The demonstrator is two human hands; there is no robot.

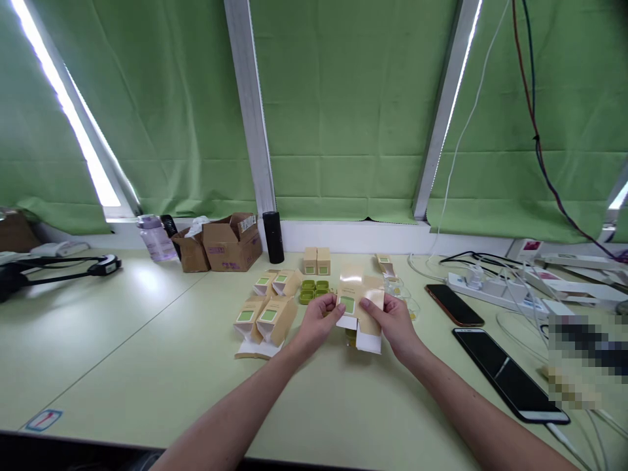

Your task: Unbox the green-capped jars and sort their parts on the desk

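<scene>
A tan cardboard box (369, 318) with a green label and white inner flaps is held up between both my hands, its lower flaps standing out. My left hand (320, 318) pinches its left edge near the label. On its right side, my right hand (396, 323) grips with the thumb on the front. Small green containers (307, 286) stand together just behind my left hand. To the left are several similar tan boxes (276, 319) with open flaps. Clear plastic pieces (412, 307) lie beyond my right hand, and something greenish below the held box is mostly hidden.
Two tan boxes (316, 261) stand upright at the back, near a black cylinder (273, 237). Open brown cartons (233, 242) and a purple bottle (157, 238) are at the back left. Two phones (507, 373), a power strip (495, 291) and cables occupy the right side.
</scene>
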